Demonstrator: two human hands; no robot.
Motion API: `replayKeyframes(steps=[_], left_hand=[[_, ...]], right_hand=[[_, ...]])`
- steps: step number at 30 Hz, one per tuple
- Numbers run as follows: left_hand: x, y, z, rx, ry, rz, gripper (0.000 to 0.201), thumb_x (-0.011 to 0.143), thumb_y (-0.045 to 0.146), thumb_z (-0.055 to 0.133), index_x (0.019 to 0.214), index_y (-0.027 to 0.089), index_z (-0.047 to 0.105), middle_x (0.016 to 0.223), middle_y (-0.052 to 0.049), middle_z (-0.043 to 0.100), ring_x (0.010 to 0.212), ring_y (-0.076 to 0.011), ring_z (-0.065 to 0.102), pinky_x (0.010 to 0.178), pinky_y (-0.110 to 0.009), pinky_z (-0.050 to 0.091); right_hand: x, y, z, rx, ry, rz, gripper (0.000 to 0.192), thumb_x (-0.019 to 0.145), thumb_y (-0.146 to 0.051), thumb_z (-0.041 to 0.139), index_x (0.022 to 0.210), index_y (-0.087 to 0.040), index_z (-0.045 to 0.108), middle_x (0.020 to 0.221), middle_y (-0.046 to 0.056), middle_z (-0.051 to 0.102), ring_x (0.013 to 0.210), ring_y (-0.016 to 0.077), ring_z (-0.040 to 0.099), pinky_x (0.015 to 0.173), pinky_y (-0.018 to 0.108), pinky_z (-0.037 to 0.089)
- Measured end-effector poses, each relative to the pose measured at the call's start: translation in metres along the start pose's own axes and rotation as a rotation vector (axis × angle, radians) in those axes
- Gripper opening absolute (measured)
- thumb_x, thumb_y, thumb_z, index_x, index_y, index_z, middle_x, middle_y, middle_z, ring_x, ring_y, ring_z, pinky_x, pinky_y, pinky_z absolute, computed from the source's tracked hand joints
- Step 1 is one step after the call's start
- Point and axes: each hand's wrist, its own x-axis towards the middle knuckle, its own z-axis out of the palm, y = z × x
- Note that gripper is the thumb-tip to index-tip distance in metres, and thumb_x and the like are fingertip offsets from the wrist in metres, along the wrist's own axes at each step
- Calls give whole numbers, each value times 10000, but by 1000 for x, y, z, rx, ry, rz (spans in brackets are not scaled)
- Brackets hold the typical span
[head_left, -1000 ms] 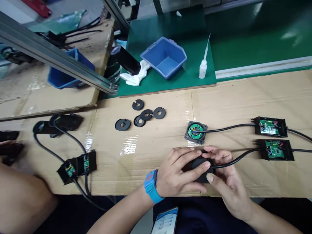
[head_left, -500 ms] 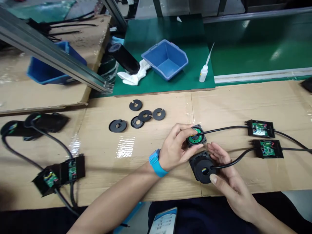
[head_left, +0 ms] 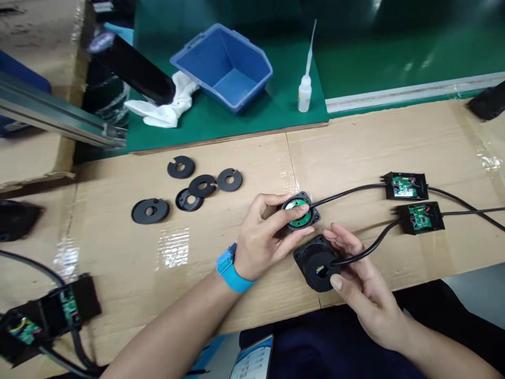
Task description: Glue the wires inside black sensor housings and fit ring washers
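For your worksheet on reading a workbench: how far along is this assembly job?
Done: the right hand holds a housing already capped with a black disc. In hand: the left hand grips a second housing, its green board uncovered. Left: five loose discs lie on the cardboard.

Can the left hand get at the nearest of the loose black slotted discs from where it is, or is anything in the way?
Probably not right now: the left hand is closed on the green-board module. Otherwise the route looks free; only bare cardboard lies between it and the nearest disc.
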Motion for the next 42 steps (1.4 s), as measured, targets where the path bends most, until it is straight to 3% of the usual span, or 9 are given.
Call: replayKeyframes(steps=[5,10,13,17,20,27,31,36,42], left_hand=[[0,-3,0,3,-1,-15,337,823,294,865,1121,207,732,1160,-75,622,1115,-223,669,927,-353,629],[1,-4,0,7,-6,-6,322,823,300,867,1104,213,737,1133,-68,633,1094,-225,674,896,-360,633],[2,-4,-1,18,-15,-6,309,826,307,866,1095,232,733,1144,-58,637,1098,-224,675,882,-362,633],[3,-4,-3,45,-11,-3,270,859,352,835,1092,257,737,1126,-44,645,1091,-218,677,860,-362,633],[2,-3,-3,45,-14,-14,269,852,325,845,1087,247,740,1147,-49,636,1087,-209,676,873,-356,627],[4,1,-3,-50,-61,-43,312,873,395,808,1128,236,725,1193,-72,614,1125,-208,661,935,-358,614],[19,-14,-47,159,-97,-42,576,911,631,646,1338,245,641,1323,-128,578,1251,-271,602,1056,-451,554],[19,-43,-106,550,28,-225,311,1004,392,633,1277,256,691,1194,-105,657,1125,-269,630,964,-444,508],[11,-66,-76,919,-12,-252,659,800,763,682,1165,219,752,1109,-158,702,953,-355,587,772,-464,421]], right_hand=[[-13,-2,-12,-207,46,-36,703,1008,-283,625,1609,-400,280,1614,50,458,1490,249,442,1235,472,421],[-27,-43,-60,-641,233,-523,297,915,-82,628,1158,-233,710,988,52,741,964,231,715,832,372,602],[12,-76,-73,-965,208,-681,204,962,-202,669,1166,-203,680,1076,74,729,1124,250,667,1030,436,522],[88,-91,-69,-1174,-47,-552,401,1067,-505,475,1185,-173,667,1136,81,733,1132,287,684,1001,490,522],[113,-86,-63,-1168,-111,-452,305,1043,-449,533,943,-196,670,815,-20,690,804,185,698,771,342,529],[99,-79,-56,-1087,-20,-782,146,1018,-249,581,882,-198,569,806,27,638,747,188,608,703,338,496],[98,-78,-57,-1110,-8,-829,145,1009,-211,608,877,-207,547,755,12,587,703,185,574,663,348,460],[99,-72,-59,-1122,16,-875,172,1034,-256,590,872,-214,549,739,2,577,671,173,578,671,365,425],[98,-74,-56,-1111,18,-829,109,1006,-211,635,914,-181,586,772,3,607,697,151,601,661,322,460]])
